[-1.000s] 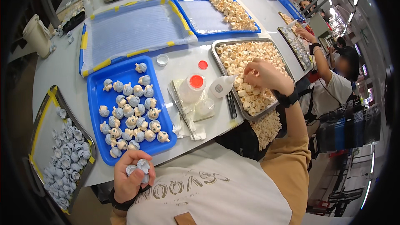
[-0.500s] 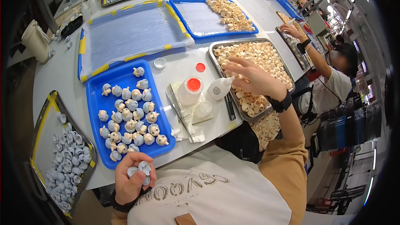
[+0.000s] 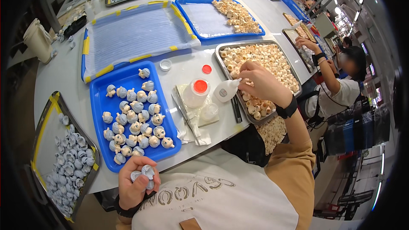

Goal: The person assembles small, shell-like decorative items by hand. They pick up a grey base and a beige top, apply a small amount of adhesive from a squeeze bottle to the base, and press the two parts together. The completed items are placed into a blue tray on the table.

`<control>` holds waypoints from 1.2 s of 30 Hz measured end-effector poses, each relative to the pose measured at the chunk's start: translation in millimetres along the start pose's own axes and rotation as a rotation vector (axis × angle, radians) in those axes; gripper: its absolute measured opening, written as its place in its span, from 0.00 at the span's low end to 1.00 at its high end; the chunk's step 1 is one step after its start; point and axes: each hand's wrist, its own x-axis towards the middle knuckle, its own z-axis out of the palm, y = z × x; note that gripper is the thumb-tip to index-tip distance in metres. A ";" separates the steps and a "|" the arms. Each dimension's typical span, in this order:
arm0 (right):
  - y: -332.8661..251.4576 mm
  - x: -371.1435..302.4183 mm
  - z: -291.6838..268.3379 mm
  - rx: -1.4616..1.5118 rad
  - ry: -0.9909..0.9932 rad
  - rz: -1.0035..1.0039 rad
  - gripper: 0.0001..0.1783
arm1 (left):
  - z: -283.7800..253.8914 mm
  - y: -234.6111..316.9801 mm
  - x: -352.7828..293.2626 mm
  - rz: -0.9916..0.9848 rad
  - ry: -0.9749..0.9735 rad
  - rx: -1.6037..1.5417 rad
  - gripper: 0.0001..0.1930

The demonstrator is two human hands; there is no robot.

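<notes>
My left hand (image 3: 135, 181) is curled around light-blue, hollow doll-hair shells (image 3: 147, 174), low in front of my body. Over the left side of a metal tray (image 3: 220, 55) of hollow peach doll-head pieces (image 3: 260, 57), my right hand (image 3: 262, 83) has its fingers drawn together; whatever is between the fingertips is hidden. Close to those fingertips is the nozzle of a white squeeze bottle (image 3: 225, 91). A blue tray (image 3: 100, 102) near my left hand holds several doll heads (image 3: 135, 127) with light-blue hair, some with painted faces.
Left is a tray of blue hair shells (image 3: 70, 162). Tweezers (image 3: 186, 118), a clear jar (image 3: 196, 96), a red cap (image 3: 206, 69) and a black pen-like tool (image 3: 236, 110) lie centrally. Behind are a paper-lined tray (image 3: 136, 38) and another blue tray (image 3: 191, 12). A co-worker (image 3: 336, 85) sits right.
My right hand's spread fingers have drawn together and lowered over the peach pieces. My left hand keeps its hold on the shells. The co-worker's raised arm has shifted.
</notes>
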 end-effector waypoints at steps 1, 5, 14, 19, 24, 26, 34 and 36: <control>0.3 -0.8 0.4 -0.012 0.006 -0.002 0.11 | -0.2 -0.1 -0.3 0.003 0.002 0.003 0.24; 3.3 -6.4 -2.9 0.006 -0.041 0.107 0.10 | 0.2 0.5 0.4 -0.001 -0.001 0.012 0.24; 9.8 -27.3 0.0 -0.001 0.123 0.116 0.08 | 0.0 -1.4 0.5 0.000 -0.003 0.017 0.23; -4.8 -35.4 1.8 0.016 0.106 0.043 0.08 | 1.1 -3.8 1.2 -0.002 0.021 0.012 0.24; 23.4 -49.5 -16.6 0.130 0.242 0.248 0.13 | 1.0 -3.7 1.3 -0.007 0.023 0.005 0.25; 42.9 -62.5 -15.2 0.026 0.159 0.414 0.22 | 1.5 -1.9 1.2 -0.015 0.016 -0.007 0.25; 46.2 -74.3 6.4 0.102 0.121 0.547 0.30 | 0.6 -2.6 3.9 -0.041 0.007 -0.016 0.26; 44.8 -74.2 8.2 0.100 0.137 0.528 0.29 | 0.2 -2.3 4.0 -0.040 0.010 -0.017 0.25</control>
